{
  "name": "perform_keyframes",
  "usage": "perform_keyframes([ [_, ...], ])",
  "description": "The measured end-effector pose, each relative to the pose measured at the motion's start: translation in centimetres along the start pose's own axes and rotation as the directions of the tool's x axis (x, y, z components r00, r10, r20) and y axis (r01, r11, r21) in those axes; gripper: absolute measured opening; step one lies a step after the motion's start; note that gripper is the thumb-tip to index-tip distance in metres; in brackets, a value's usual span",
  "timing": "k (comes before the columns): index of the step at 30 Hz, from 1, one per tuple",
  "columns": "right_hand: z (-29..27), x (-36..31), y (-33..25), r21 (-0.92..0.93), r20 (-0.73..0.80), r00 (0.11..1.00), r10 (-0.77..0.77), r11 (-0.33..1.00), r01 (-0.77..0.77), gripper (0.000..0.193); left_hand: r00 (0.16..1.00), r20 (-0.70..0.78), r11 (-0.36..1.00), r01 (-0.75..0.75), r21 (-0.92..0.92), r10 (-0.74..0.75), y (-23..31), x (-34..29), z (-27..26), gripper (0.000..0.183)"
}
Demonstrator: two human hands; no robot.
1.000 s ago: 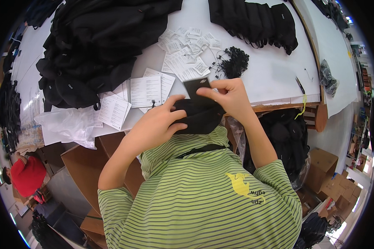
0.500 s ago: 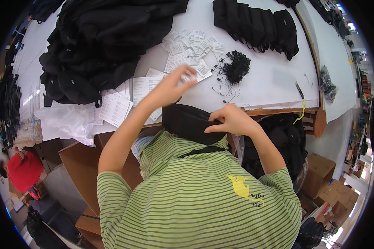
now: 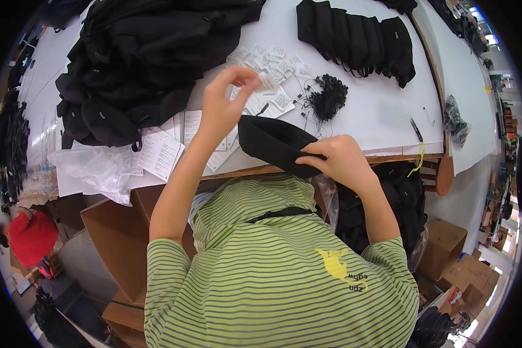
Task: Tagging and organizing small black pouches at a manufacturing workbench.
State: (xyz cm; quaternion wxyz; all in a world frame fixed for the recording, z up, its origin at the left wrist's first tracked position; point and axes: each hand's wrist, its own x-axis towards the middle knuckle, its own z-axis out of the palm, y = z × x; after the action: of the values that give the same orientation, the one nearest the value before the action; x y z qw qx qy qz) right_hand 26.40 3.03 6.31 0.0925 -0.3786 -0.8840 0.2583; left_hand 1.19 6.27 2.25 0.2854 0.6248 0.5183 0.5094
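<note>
Fingers of the right hand (image 3: 343,162) pinch the right end of a black cloth pouch (image 3: 272,136) — I see it tilted, mouth gaping, at the front edge of the worktop (image 3: 383,124). The left hand (image 3: 223,98) is raised beyond it, thumb and forefinger pressed together on a small white tag (image 3: 267,82), blurred from where I watch. Near that hand I have more loose tags (image 3: 281,102), with a tangle of black cords (image 3: 329,97) to their right. Over on my left sits a big black fabric heap (image 3: 151,64) — printed cards (image 3: 161,153) and crumpled clear plastic (image 3: 98,171) lie just before it.
</note>
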Motion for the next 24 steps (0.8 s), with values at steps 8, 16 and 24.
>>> perform_keyframes([
  [8, 0.6, 2.0, -1.8, 0.101, -0.254, 0.967, 0.027, 0.995, -0.001, 0.021, 0.96, -0.254, 0.991, 0.092, -0.096, -0.114, 1.4, -6.8, -0.8, 0.052],
  [16, 4.4, 3.6, -5.5, 0.32, -0.397, 0.902, 0.17, 0.947, -0.038, 0.021, 0.638, 0.159, 0.209, 0.462, -0.862, -0.754, 3.3, -9.0, 1.6, 0.045],
  [24, 6.4, 2.8, -3.9, 0.895, -0.293, 0.757, 0.585, 0.445, 0.002, 0.014, 0.653, 0.014, 0.278, 0.342, -0.898, -0.758, 4.3, -8.2, 0.9, 0.052],
])
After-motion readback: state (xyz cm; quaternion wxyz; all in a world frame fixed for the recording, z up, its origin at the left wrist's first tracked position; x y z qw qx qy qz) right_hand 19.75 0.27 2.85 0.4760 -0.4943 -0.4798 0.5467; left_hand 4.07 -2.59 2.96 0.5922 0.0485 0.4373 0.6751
